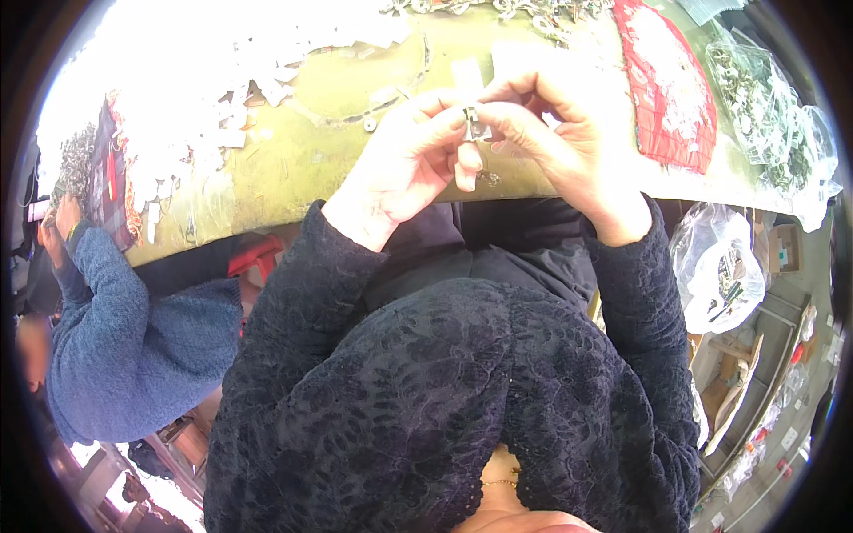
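Observation:
My left hand [407, 158] and my right hand [566, 133] meet above the near edge of the table. Pinched between their thumbs and fingers is a small metal piece [477, 130], pale and shiny with a dark part at its top. Its exact kind is too small to make out. Both hands are closed on it, and fingertips cover some of its sides. On the table left of my left hand lies a thin dark cord or chain [351, 117] with a small ring-like end.
Many white tags or cards [258, 89] lie glaring at the left. To the right are a red cloth [657, 89] with pale bits and clear bags [764, 115] of small metal parts. A plastic bag [724, 271] hangs below the edge. Someone in a blue sweater [147, 346] works at left.

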The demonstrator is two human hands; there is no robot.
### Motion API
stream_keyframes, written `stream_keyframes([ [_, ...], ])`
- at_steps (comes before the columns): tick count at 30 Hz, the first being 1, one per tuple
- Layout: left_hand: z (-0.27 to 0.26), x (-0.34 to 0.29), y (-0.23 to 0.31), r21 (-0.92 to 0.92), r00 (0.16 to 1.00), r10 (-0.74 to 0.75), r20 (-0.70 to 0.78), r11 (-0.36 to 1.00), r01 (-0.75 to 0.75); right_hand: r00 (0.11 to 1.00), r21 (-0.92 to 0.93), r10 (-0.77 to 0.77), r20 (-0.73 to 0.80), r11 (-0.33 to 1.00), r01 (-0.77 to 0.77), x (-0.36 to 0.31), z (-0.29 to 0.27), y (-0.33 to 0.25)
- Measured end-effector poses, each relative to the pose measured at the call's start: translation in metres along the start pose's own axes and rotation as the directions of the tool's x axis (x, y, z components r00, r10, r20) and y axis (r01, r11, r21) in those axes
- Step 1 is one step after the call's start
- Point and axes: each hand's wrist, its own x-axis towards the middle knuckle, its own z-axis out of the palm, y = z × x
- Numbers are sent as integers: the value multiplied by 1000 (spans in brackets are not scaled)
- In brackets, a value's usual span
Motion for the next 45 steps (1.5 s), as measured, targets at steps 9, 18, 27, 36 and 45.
stream_keyframes([
  [9,-1,-3,0,99,998,23,-55,995,-18,992,-184,-108,61,976,117,2,0,-5],
  [18,-5,-7,-3,45,998,23,-50,999,-21,982,75,181,52,980,-185,-2,0,2],
  [27,-6,0,-1,29,996,-35,-86,999,38,956,-442,-72,-283,895,-64,-4,-60,83],
  [36,0,3,1,51,995,-81,-53,995,84,990,-287,28,-140,956,-68,-3,-58,61],
  [45,2,3,2,40,995,-93,-20,995,94,986,-137,-158,-60,979,149,-9,-1,3],
])
